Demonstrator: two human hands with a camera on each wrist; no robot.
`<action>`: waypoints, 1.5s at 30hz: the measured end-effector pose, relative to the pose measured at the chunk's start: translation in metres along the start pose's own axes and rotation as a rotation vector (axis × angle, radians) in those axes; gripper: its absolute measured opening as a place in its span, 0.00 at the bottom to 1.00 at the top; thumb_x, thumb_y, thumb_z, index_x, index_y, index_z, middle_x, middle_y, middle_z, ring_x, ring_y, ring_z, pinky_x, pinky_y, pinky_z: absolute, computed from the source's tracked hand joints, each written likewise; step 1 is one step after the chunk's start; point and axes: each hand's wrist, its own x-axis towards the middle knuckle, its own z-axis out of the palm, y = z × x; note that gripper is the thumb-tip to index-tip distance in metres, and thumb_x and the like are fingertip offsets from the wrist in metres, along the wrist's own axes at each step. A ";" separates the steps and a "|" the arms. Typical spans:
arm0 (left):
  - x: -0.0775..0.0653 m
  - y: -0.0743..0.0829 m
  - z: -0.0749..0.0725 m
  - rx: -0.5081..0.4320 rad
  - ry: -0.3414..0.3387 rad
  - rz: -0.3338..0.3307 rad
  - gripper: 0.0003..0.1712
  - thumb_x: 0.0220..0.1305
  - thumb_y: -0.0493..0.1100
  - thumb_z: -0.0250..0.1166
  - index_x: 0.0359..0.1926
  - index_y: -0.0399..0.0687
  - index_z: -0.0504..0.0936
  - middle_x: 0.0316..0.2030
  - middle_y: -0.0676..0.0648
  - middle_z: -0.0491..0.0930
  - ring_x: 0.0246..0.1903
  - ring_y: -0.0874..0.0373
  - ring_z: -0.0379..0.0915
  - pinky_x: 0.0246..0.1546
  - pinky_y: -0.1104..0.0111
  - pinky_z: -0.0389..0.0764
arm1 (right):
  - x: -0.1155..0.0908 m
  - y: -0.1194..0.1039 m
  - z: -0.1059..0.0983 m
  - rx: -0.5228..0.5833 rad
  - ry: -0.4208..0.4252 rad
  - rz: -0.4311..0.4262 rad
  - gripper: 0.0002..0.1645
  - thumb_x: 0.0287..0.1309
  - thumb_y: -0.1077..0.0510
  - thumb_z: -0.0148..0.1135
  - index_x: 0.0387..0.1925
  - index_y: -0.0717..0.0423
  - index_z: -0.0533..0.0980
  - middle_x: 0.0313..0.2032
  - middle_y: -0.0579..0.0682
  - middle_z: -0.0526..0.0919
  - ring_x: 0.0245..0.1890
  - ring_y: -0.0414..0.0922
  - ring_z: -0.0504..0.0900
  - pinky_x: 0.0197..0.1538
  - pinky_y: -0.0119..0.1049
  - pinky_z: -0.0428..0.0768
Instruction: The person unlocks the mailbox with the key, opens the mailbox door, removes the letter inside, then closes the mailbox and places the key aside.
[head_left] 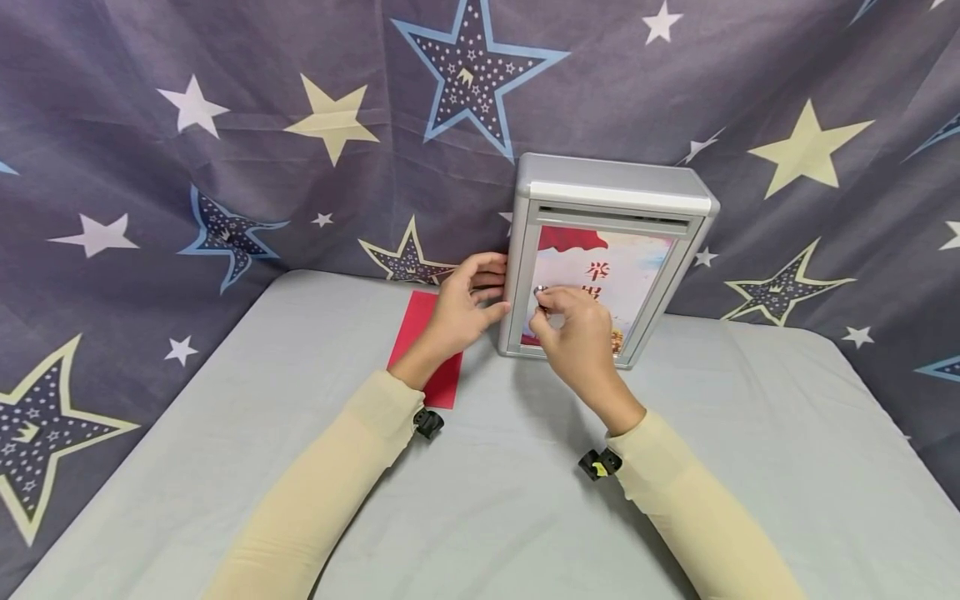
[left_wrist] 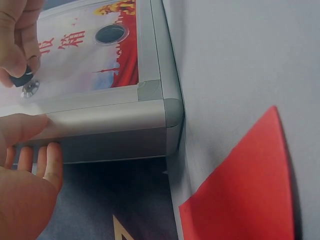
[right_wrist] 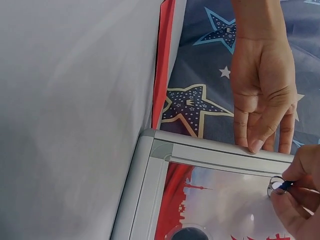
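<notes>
A silver-framed box with a slot near its top and a poster front stands tilted against the curtain. My right hand is in front of the poster's left side, thumb and fingertips pinching a small key with a dark head. That key meets a round metal lock on the box's front; how far in it sits, I cannot tell. On the box's left side rests my left hand, thumb by the front edge and loosely extended fingers along the side wall.
A red paper or envelope lies on the grey-covered table, left of the box and partly under my left forearm. Behind everything hangs a star-patterned curtain. A round dark window shows in the poster.
</notes>
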 end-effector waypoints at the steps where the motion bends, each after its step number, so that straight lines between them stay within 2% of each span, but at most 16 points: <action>1: 0.000 0.000 0.000 -0.001 0.000 0.000 0.37 0.53 0.17 0.70 0.65 0.35 0.73 0.58 0.38 0.75 0.55 0.47 0.75 0.57 0.62 0.82 | 0.000 0.000 0.000 -0.013 0.000 -0.015 0.11 0.50 0.71 0.68 0.38 0.69 0.87 0.36 0.59 0.89 0.37 0.53 0.87 0.44 0.49 0.86; 7: 0.001 0.001 0.000 -0.011 -0.006 0.014 0.37 0.53 0.17 0.70 0.64 0.35 0.73 0.57 0.37 0.75 0.55 0.46 0.75 0.57 0.58 0.82 | -0.003 0.001 0.002 -0.078 -0.011 -0.093 0.09 0.51 0.73 0.66 0.36 0.69 0.86 0.38 0.59 0.88 0.41 0.56 0.85 0.46 0.51 0.85; 21: 0.001 0.000 -0.001 -0.025 -0.007 0.010 0.37 0.54 0.17 0.69 0.64 0.34 0.73 0.57 0.37 0.75 0.55 0.45 0.75 0.58 0.56 0.82 | -0.002 0.001 0.002 -0.124 -0.051 -0.205 0.10 0.52 0.77 0.63 0.37 0.71 0.85 0.37 0.61 0.88 0.42 0.59 0.84 0.46 0.50 0.86; 25: 0.000 0.000 -0.002 -0.009 -0.013 0.007 0.36 0.55 0.18 0.70 0.65 0.35 0.72 0.58 0.38 0.74 0.55 0.47 0.75 0.58 0.57 0.82 | -0.002 -0.001 0.000 -0.158 -0.089 -0.214 0.12 0.54 0.76 0.63 0.40 0.72 0.85 0.40 0.62 0.88 0.44 0.60 0.83 0.49 0.50 0.86; 33: 0.000 0.001 -0.001 0.000 -0.019 0.007 0.36 0.56 0.19 0.70 0.65 0.36 0.72 0.58 0.39 0.75 0.56 0.47 0.75 0.58 0.57 0.82 | -0.003 -0.006 -0.002 -0.298 -0.183 -0.241 0.13 0.56 0.75 0.64 0.45 0.72 0.84 0.45 0.63 0.87 0.48 0.59 0.81 0.58 0.47 0.81; 45: 0.000 0.001 -0.001 -0.006 -0.019 0.004 0.36 0.55 0.19 0.69 0.65 0.36 0.72 0.57 0.38 0.75 0.55 0.46 0.75 0.58 0.56 0.82 | -0.005 -0.004 0.002 -0.400 -0.149 -0.341 0.10 0.59 0.74 0.65 0.43 0.72 0.84 0.43 0.63 0.87 0.46 0.58 0.81 0.57 0.45 0.81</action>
